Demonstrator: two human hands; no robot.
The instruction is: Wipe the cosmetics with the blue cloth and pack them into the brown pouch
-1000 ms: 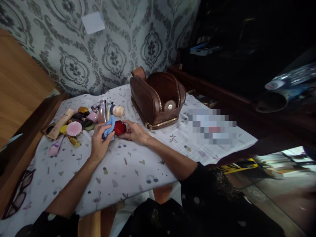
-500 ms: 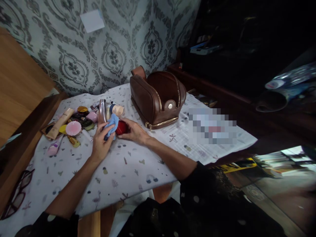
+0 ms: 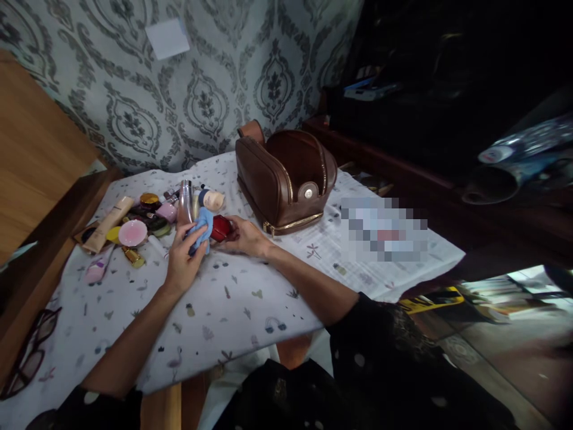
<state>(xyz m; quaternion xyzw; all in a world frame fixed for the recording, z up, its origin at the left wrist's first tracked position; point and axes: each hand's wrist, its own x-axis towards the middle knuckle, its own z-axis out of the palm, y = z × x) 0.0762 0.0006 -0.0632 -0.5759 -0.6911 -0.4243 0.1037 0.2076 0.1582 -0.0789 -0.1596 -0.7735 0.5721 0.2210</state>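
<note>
In my left hand (image 3: 184, 254) is a crumpled blue cloth (image 3: 204, 227), its folds against a small red container (image 3: 221, 228). The fingers of my right hand (image 3: 247, 237) grip that shiny red container from the right. Just behind the cloth stands a silver-pink bottle (image 3: 185, 202). A beige bottle with a dark cap (image 3: 212, 199) lies beyond it. To the left spreads a group of cosmetics, with a pink round compact (image 3: 133, 233), a beige tube (image 3: 108, 226), a gold-cased lipstick (image 3: 133, 257) and a pink tube (image 3: 96, 270).
An unzipped brown leather bag (image 3: 282, 179) stands behind my right hand. To its right lies a blurred-out item (image 3: 385, 230) on the patterned white cloth (image 3: 215, 316). Glasses (image 3: 33, 352) rest at the left edge. A patterned wall (image 3: 206, 89) rises behind.
The red container has turned in my right hand and now shows a different, faceted side. My right fingers have shifted slightly to the right. The left hand and cloth stay nearly in place.
</note>
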